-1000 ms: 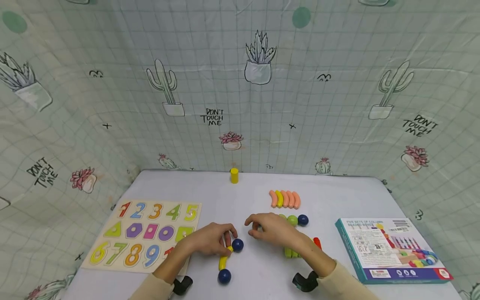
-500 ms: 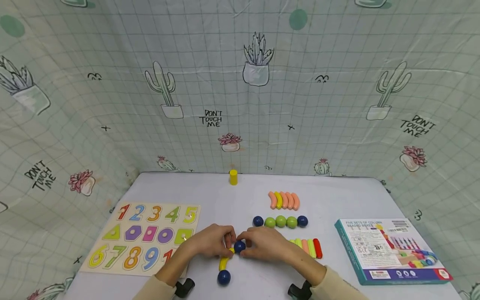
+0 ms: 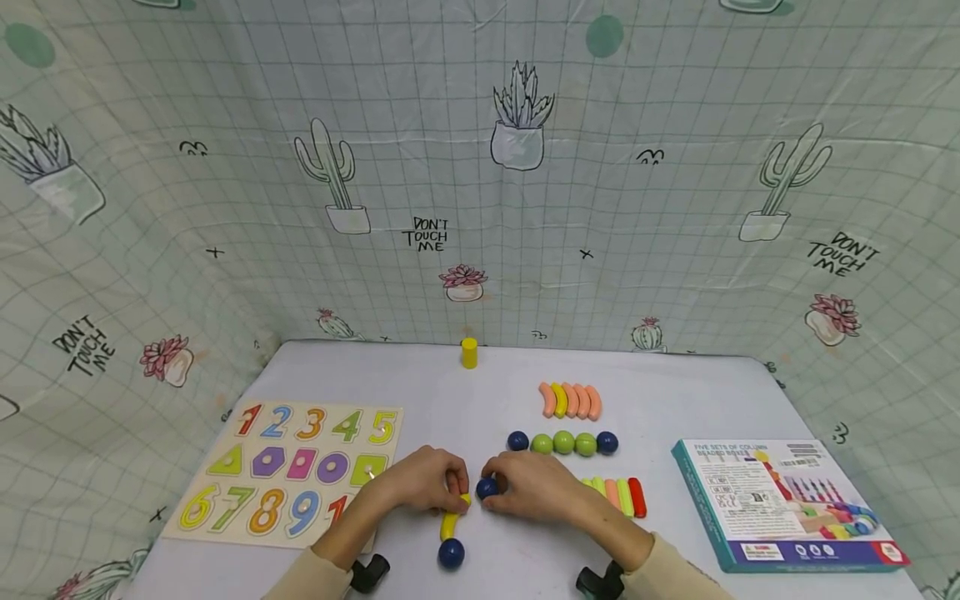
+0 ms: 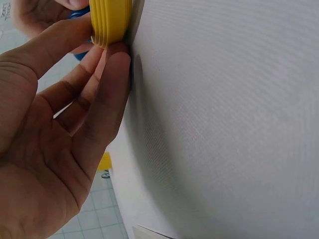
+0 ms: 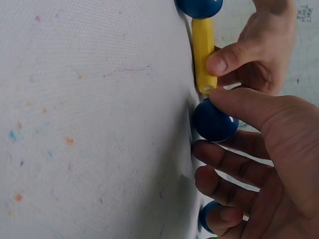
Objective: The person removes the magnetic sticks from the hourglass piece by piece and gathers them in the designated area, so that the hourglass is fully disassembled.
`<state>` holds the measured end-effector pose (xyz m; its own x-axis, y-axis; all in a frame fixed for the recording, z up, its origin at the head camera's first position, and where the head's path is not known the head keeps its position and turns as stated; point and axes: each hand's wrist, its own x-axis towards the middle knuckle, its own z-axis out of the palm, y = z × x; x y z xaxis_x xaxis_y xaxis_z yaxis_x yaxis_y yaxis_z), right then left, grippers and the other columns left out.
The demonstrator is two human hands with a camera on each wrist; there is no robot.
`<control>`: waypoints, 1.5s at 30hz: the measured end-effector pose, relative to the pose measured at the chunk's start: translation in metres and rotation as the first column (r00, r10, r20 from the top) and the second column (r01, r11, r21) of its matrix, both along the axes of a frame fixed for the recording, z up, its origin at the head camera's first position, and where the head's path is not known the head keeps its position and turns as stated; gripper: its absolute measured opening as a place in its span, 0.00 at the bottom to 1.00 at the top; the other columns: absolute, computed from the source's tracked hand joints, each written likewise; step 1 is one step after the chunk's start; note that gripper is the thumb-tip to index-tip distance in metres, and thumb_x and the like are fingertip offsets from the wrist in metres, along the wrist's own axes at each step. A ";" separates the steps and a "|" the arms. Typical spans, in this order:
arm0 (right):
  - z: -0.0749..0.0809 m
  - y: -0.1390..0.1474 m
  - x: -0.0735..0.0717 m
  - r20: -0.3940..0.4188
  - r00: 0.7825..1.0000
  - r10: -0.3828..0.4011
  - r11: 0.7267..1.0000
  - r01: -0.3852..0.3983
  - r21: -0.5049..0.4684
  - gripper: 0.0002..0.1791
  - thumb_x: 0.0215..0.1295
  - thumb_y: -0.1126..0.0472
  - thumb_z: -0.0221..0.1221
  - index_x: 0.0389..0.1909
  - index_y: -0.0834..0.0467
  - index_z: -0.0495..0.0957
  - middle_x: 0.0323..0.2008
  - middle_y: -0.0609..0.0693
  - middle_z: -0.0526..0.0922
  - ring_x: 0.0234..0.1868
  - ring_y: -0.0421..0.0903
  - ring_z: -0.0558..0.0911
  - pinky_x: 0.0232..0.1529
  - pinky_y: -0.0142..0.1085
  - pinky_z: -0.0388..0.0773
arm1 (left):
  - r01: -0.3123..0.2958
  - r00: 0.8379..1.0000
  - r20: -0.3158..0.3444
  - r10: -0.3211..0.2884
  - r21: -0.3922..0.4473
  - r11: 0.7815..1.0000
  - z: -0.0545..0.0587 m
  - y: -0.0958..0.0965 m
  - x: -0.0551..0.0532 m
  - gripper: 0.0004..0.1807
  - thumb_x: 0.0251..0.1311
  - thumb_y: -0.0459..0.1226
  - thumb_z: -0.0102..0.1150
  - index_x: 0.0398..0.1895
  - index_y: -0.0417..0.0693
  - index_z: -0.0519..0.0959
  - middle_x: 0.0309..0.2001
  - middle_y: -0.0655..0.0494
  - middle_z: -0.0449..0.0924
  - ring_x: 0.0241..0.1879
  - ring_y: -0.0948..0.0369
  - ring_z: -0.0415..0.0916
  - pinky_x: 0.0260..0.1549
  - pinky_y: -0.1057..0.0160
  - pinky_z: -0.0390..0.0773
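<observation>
My left hand point(image 3: 427, 482) pinches the upper end of a curved yellow bead point(image 3: 448, 525) lying on the white table. At that bead's near end sits a dark blue ball bead point(image 3: 452, 554). Just to the right, my right hand point(image 3: 538, 487) holds another dark blue ball bead point(image 3: 487, 488) between thumb and fingers. In the right wrist view this held ball point(image 5: 215, 121) is close by the yellow bead's end point(image 5: 205, 84), where a small hole shows. The left wrist view has the ridged yellow bead point(image 4: 110, 22) between thumb and fingers.
A number-and-shape puzzle board point(image 3: 285, 475) lies left; a boxed bead set point(image 3: 783, 504) lies right. Behind the right hand are a row of green beads point(image 3: 563, 442) with blue ends and a row of curved beads point(image 3: 572, 401). Coloured stick beads point(image 3: 625, 497) lie nearby. A yellow cylinder point(image 3: 469, 353) stands at the back.
My right hand came left and down to the blue ball, took hold of it and shifted it slightly right, apart from the yellow bead. The left hand stayed almost in place.
</observation>
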<state>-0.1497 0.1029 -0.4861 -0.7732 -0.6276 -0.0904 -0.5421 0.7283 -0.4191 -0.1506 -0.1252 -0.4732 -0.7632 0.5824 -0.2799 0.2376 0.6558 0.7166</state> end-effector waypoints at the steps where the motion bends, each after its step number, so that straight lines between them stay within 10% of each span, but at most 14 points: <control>1: 0.000 0.000 0.000 -0.001 1.000 0.002 1.000 -0.002 -0.001 0.21 0.61 0.42 0.68 0.51 0.48 0.84 0.30 0.34 0.76 0.28 0.33 0.72 0.28 0.29 0.70 | 0.002 1.000 -0.002 -0.002 0.000 1.000 0.000 0.000 0.000 0.09 0.53 0.37 0.76 0.29 0.50 0.81 0.23 0.61 0.76 0.18 0.65 0.73 0.20 0.68 0.76; 19: 0.025 0.005 -0.016 -0.002 1.000 -0.003 0.996 0.003 -0.086 0.22 0.63 0.51 0.68 0.57 0.47 0.80 0.48 0.39 0.84 0.46 0.40 0.82 0.47 0.36 0.80 | 0.007 1.000 0.013 -0.007 0.000 1.000 0.001 0.000 -0.002 0.09 0.54 0.37 0.75 0.30 0.50 0.81 0.23 0.60 0.76 0.19 0.65 0.73 0.21 0.67 0.77; 25: 0.035 0.010 -0.028 -0.006 0.999 -0.041 0.990 0.040 -0.138 0.22 0.62 0.52 0.69 0.57 0.48 0.79 0.48 0.43 0.85 0.42 0.44 0.81 0.37 0.32 0.76 | 0.001 1.000 0.026 -0.001 0.000 1.000 0.001 0.000 -0.002 0.09 0.55 0.38 0.75 0.30 0.50 0.81 0.23 0.59 0.76 0.19 0.65 0.73 0.22 0.67 0.77; 45: 0.016 0.009 -0.048 -0.078 0.995 -0.063 0.997 0.059 -0.049 0.19 0.62 0.52 0.70 0.53 0.48 0.82 0.43 0.39 0.83 0.46 0.42 0.76 0.42 0.35 0.76 | 0.010 1.000 0.000 -0.010 -0.014 1.000 -0.002 -0.001 -0.002 0.09 0.54 0.39 0.75 0.29 0.52 0.81 0.23 0.61 0.77 0.20 0.66 0.72 0.23 0.69 0.74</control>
